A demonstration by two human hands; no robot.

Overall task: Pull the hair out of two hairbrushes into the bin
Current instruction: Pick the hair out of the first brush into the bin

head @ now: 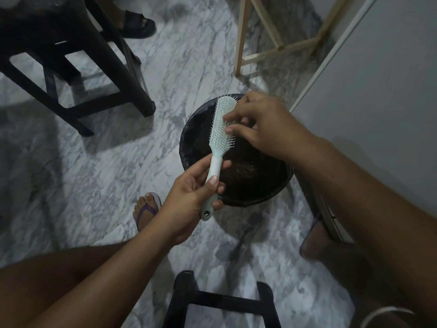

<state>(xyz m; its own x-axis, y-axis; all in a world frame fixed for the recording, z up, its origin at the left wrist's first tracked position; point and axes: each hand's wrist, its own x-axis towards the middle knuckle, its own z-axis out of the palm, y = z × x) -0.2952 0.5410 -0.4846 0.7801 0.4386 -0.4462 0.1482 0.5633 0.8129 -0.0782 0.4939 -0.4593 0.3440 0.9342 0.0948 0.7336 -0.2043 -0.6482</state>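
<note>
Hairbrush (pixel 218 129): one, above one bin (pixel 189 133). Left hand (pixel 191 200) grips handle; right hand (pixel 264 129) pinches among bristles.

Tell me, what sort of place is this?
Most likely a room in a home: a marble floor, a black stool, a lined bin and a foot in a flip-flop.

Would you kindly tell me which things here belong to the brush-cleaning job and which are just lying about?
In the job: hairbrush, left hand gripping its handle, right hand at its bristles, bin below.
Just about: black stool, wooden frame.
</note>
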